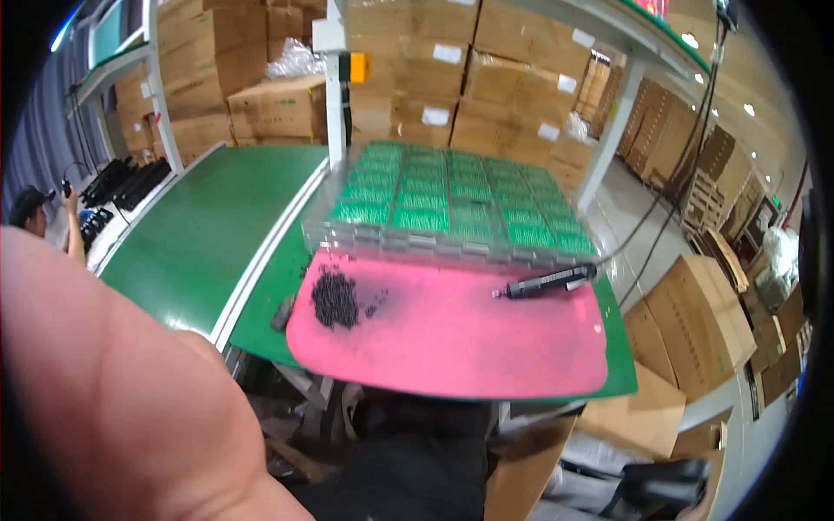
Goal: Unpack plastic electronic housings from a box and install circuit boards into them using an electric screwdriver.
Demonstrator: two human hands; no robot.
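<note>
Very near the camera, my left hand [130, 382] fills the lower left of the head view. Its fingers run out of the picture, so whatever they may hold is hidden. No part of my right hand shows. Beyond, a pink mat [452, 339] lies on a green worktable. A pile of small black screws or pins [337, 300] sits on the mat's left side, with a few scattered beside it. A black electric screwdriver [549, 281] rests at the right, its silver tip pointing left. Behind the mat stands a clear plastic tray [434, 243] with rows of green circuit boards [421, 191].
A green conveyor [217, 217] with a pale rail runs along the left. Cardboard boxes [400, 61] are stacked at the back, and an open carton [530, 473] stands below right. Cables [669, 191] hang at the right. Another person [35, 213] is at far left.
</note>
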